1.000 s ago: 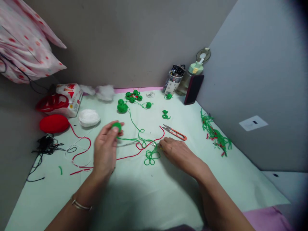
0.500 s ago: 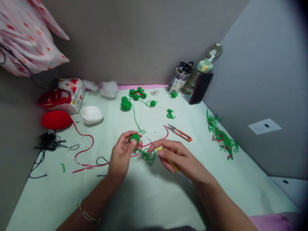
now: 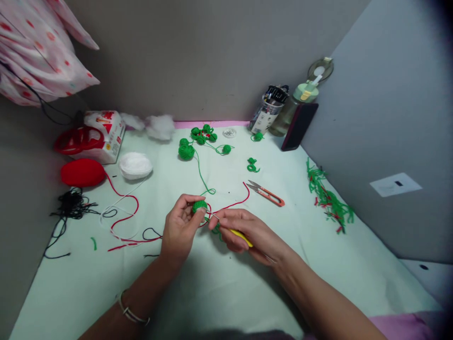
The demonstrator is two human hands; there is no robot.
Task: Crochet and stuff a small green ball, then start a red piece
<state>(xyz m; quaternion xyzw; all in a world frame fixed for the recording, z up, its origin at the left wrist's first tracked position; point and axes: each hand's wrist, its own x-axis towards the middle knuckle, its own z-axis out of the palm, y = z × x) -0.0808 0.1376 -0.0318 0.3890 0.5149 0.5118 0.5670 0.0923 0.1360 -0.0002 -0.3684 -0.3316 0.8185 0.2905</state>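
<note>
Centre of frame: left hand (image 3: 179, 229) pinches a green piece (image 3: 199, 206) between thumb and fingertips, lifted clear of the table, probably to steady it against the hook. Right hand (image 3: 253, 231), just right of centre, has thumb and fingers closed round the yellow-handled hook (image 3: 241, 237); the grip sits well forward, likely for fine control. Metal shaft points left at the piece; whether the tip is inside a stitch, too small to tell.

Green strand (image 3: 200, 172) lies slack between the green ball (image 3: 186, 152), upper centre, and the left hand; slack presumably spares tugging. Snips (image 3: 267, 193) lie right of centre, near the right hand, seemingly for easy reach. 2 more yarns, red ball (image 3: 83, 173) and white ball (image 3: 135, 166), rest at left, perhaps kept out of the way. Scraps (image 3: 329, 200) heap by the right wall, apart from the work. Upper right: phone (image 3: 300, 126) stands tilted, apparently propped by the bottle (image 3: 288, 115).
</note>
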